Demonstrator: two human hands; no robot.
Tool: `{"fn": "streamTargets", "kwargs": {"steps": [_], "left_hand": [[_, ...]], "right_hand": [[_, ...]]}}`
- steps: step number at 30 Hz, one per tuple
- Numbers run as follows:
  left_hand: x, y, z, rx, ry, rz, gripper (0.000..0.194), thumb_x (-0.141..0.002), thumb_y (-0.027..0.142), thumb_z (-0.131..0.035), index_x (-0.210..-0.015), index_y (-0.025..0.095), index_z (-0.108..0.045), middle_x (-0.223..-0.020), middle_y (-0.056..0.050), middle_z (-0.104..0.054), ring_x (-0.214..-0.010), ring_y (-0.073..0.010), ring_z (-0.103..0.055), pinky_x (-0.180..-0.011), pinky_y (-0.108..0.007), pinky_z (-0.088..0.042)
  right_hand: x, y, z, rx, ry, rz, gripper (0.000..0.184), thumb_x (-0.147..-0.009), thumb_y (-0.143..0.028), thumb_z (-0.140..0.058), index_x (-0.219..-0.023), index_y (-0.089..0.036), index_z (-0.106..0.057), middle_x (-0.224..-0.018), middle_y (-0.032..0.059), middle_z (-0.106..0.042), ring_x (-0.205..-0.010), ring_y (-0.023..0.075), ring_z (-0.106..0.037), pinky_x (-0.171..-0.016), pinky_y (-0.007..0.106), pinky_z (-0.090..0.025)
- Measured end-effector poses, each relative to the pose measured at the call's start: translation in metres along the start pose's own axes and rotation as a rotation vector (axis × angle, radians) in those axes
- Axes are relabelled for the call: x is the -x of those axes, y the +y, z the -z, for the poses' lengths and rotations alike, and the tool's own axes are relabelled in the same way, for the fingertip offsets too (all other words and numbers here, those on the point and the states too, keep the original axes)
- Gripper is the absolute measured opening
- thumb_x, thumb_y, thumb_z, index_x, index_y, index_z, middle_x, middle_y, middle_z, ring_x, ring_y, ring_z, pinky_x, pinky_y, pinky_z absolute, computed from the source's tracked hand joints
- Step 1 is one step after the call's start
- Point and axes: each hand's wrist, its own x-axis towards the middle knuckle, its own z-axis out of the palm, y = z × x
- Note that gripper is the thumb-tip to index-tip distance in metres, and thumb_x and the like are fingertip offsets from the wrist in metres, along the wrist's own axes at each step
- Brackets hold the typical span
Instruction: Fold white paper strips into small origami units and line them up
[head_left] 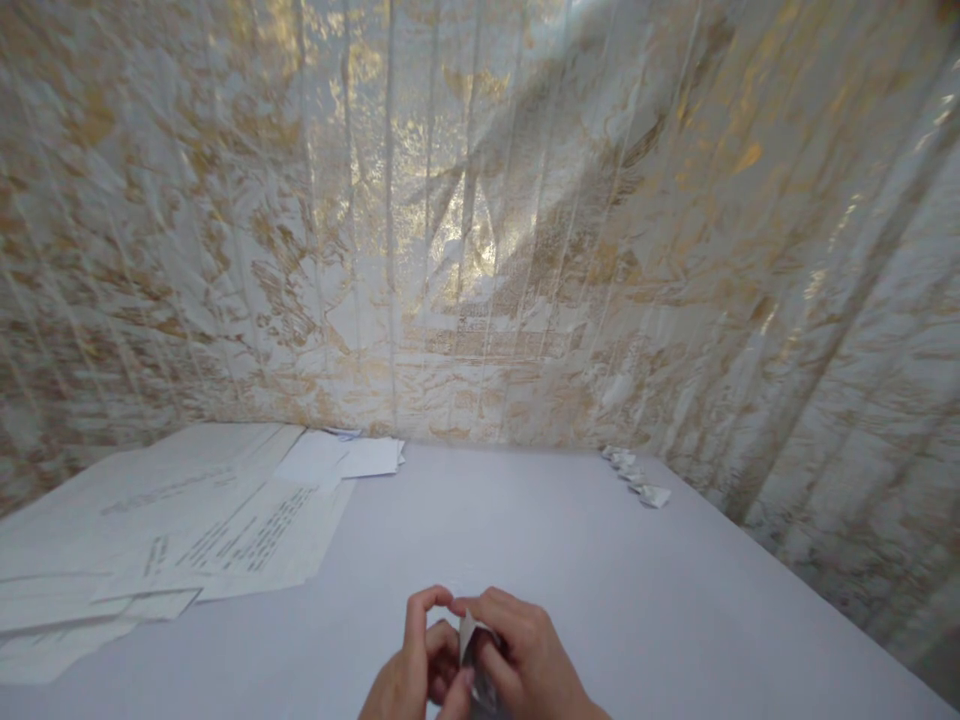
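Observation:
Low in the middle of the head view, both of my hands meet around a small folded piece of paper (468, 632). My left hand (420, 655) pinches its left side, with the fingers curled. From the other side my right hand (529, 640) grips it, the thumb pressed into the fold and the index finger over the top edge. The paper looks white outside and darker inside the fold. Much of it is hidden behind my fingers, so its full shape cannot be made out.
The white tabletop (480, 520) lies under my hands. At the left are large printed sheets (225, 530), with small blank paper pieces (371, 457) on their far corner. Several small folded papers (651, 495) form a row at the back right. A gold-patterned curtain (480, 250) hangs behind the table.

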Motion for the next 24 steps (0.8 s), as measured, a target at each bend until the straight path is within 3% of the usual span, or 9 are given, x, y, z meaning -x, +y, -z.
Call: {"fn": "streamTargets", "kwargs": {"steps": [3,5,8,12,17,19,22,24], "left_hand": [[-0.004,0.012,0.004,0.121,0.010,0.037,0.030,-0.098,0.048,-0.046,-0.118,0.027,-0.037,-0.081,0.003,-0.063,-0.070,-0.0171,-0.062,-0.067,-0.027,-0.046],[-0.007,0.018,0.008,0.207,0.029,0.062,0.027,-0.097,0.052,-0.049,-0.106,0.026,-0.046,-0.085,0.001,-0.063,-0.078,-0.0184,-0.063,-0.074,-0.029,-0.047],[-0.011,0.022,0.011,0.392,0.026,0.104,0.029,-0.091,0.051,-0.060,-0.091,0.023,-0.053,-0.084,0.002,-0.060,-0.078,-0.0173,-0.060,-0.072,-0.028,-0.047],[-0.012,0.020,0.013,0.564,-0.004,0.191,0.023,-0.084,0.038,-0.071,-0.086,0.022,-0.055,-0.079,0.005,-0.060,-0.071,-0.0134,-0.056,-0.066,-0.024,-0.043],[-0.013,0.016,0.018,0.407,0.053,0.200,0.028,-0.083,0.043,-0.073,-0.087,0.021,-0.057,-0.082,0.002,-0.061,-0.080,-0.0184,-0.062,-0.070,-0.027,-0.047],[-0.014,0.016,0.021,0.293,0.079,0.175,0.025,-0.084,0.041,-0.072,-0.088,0.022,-0.056,-0.084,0.001,-0.061,-0.083,-0.0197,-0.062,-0.074,-0.029,-0.049],[-0.015,0.018,0.025,0.171,0.097,0.139,0.019,-0.086,0.036,-0.068,-0.088,0.022,-0.056,-0.083,0.002,-0.060,-0.080,-0.0189,-0.060,-0.073,-0.028,-0.048],[-0.014,0.021,0.026,0.122,0.070,0.132,0.015,-0.087,0.033,-0.065,-0.089,0.022,-0.056,-0.081,0.003,-0.058,-0.077,-0.0179,-0.059,-0.069,-0.027,-0.047]], "right_hand": [[0.001,0.000,0.002,-0.146,-0.014,-0.061,0.045,-0.084,-0.010,-0.050,-0.121,-0.025,-0.072,-0.112,0.0078,-0.078,-0.097,0.0232,-0.073,-0.087,0.034,-0.054],[0.001,0.000,0.004,-0.214,-0.021,-0.067,0.039,-0.091,-0.018,-0.050,-0.122,-0.026,-0.073,-0.114,0.0080,-0.077,-0.102,0.0244,-0.073,-0.090,0.036,-0.054],[0.001,0.002,0.005,-0.194,-0.031,-0.014,0.034,-0.098,-0.028,-0.049,-0.123,-0.024,-0.072,-0.100,0.0083,-0.078,-0.090,0.0227,-0.072,-0.081,0.032,-0.055],[0.002,0.007,0.004,-0.149,-0.030,0.049,0.035,-0.100,-0.033,-0.047,-0.125,-0.025,-0.071,-0.093,0.0082,-0.074,-0.083,0.0210,-0.069,-0.074,0.030,-0.053],[0.003,0.007,0.004,-0.264,-0.062,0.041,0.038,-0.098,-0.028,-0.049,-0.131,-0.026,-0.067,-0.103,0.0089,-0.073,-0.093,0.0221,-0.068,-0.082,0.034,-0.052],[0.003,0.005,0.003,-0.385,-0.086,-0.028,0.043,-0.095,-0.026,-0.053,-0.137,-0.025,-0.061,-0.109,0.0087,-0.071,-0.099,0.0226,-0.067,-0.087,0.037,-0.050],[0.003,0.004,-0.001,-0.626,-0.071,-0.172,0.055,-0.089,-0.027,-0.061,-0.143,-0.026,-0.050,-0.101,0.0050,-0.068,-0.091,0.0207,-0.066,-0.083,0.035,-0.050],[0.002,0.005,-0.004,-0.734,-0.009,-0.243,0.047,-0.087,-0.036,-0.065,-0.133,-0.026,-0.056,-0.094,0.0030,-0.067,-0.085,0.0197,-0.065,-0.078,0.033,-0.049]]}}
